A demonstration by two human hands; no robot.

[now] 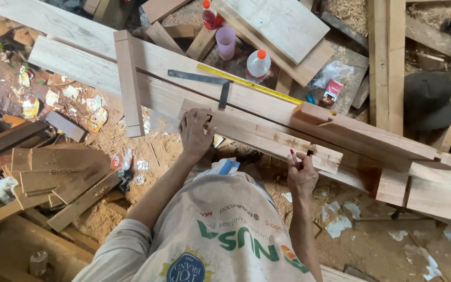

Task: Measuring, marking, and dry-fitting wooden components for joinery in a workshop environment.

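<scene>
The right hand (302,175) grips a red-tipped pencil (294,155), its lower length hidden in the closed fingers, tip at the board (267,137). The left hand (195,133) lies on the board's left end, fingers curled over its far edge, partly covering a small dark object. Beyond lie a steel square (204,79) and yellow tape measure (249,83).

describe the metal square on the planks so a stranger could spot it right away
Start at the long pale planks running across the middle. Above the left hand, beside the yellow tape measure, lies the carpenter's square. It is the only dark grey L-shaped metal piece there, lying flat on the wood.
</scene>
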